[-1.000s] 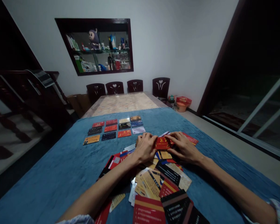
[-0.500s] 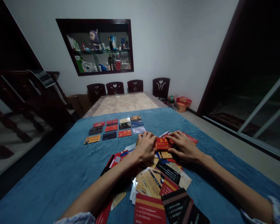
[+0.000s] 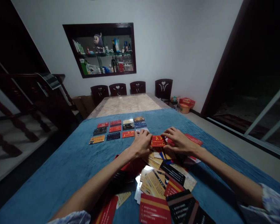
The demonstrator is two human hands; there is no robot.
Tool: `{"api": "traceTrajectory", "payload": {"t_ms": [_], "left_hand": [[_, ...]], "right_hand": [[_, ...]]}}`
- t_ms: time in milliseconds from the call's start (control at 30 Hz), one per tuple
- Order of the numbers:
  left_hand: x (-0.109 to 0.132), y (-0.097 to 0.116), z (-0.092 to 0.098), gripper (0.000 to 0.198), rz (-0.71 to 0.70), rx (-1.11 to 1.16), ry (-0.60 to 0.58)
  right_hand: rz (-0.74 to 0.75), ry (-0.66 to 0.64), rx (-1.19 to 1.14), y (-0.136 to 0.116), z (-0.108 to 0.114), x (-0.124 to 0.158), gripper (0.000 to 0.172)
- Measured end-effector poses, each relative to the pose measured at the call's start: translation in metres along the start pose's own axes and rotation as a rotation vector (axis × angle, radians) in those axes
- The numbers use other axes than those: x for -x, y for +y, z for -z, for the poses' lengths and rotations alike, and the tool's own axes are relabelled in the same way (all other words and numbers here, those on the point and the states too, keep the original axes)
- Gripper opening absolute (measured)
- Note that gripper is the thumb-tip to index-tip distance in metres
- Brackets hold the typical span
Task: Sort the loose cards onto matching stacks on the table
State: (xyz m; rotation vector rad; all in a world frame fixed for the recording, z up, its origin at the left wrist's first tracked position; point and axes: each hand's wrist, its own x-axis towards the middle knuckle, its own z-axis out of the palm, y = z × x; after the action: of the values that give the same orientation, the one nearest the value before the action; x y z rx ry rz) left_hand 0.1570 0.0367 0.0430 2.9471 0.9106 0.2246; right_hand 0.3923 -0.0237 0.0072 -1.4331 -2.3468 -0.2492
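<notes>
A red card with gold markings (image 3: 158, 141) is held level between my hands, just above the loose pile. My left hand (image 3: 142, 143) grips its left end, fingers curled and partly hidden. At its right end, my right hand (image 3: 178, 142) has fingers and thumb closed on the edge. Below and nearer to me lies the heap of mixed cards, with a tan card (image 3: 154, 183), a red card with a gold stripe (image 3: 154, 208) and black cards (image 3: 182, 205) on top. Beyond my left hand, cards lie in neat rows, including an orange card (image 3: 97, 139) and a dark blue card (image 3: 113, 136).
A blue cloth (image 3: 67, 165) covers the near part of the table, whose marble top (image 3: 128, 103) shows at the far end. Dark chairs (image 3: 163, 88) stand behind it. A wall shelf (image 3: 100, 53) holds bottles and a plush toy (image 3: 98, 43).
Both hands have moved left with the red card, away from the right side of the pile and closer to the rows. The view has shifted slightly.
</notes>
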Motion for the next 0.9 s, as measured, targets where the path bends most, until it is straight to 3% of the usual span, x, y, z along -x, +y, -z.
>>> {"api": "traceTrajectory", "payload": {"t_ms": [300,667,900], "left_hand": [[0.014,-0.038,0.010,0.026,0.094,0.003,0.042],[0.022,-0.083,0.008,0.021,0.228,0.021,0.028],[0.019,-0.108,0.002,0.029,0.309,-0.004,0.002]], "right_hand": [[0.028,-0.076,0.028,-0.008,-0.014,-0.055,0.050],[-0.038,-0.187,0.023,-0.031,-0.030,-0.114,0.030],[-0.032,-0.280,0.008,-0.036,-0.035,-0.140,0.026]]}}
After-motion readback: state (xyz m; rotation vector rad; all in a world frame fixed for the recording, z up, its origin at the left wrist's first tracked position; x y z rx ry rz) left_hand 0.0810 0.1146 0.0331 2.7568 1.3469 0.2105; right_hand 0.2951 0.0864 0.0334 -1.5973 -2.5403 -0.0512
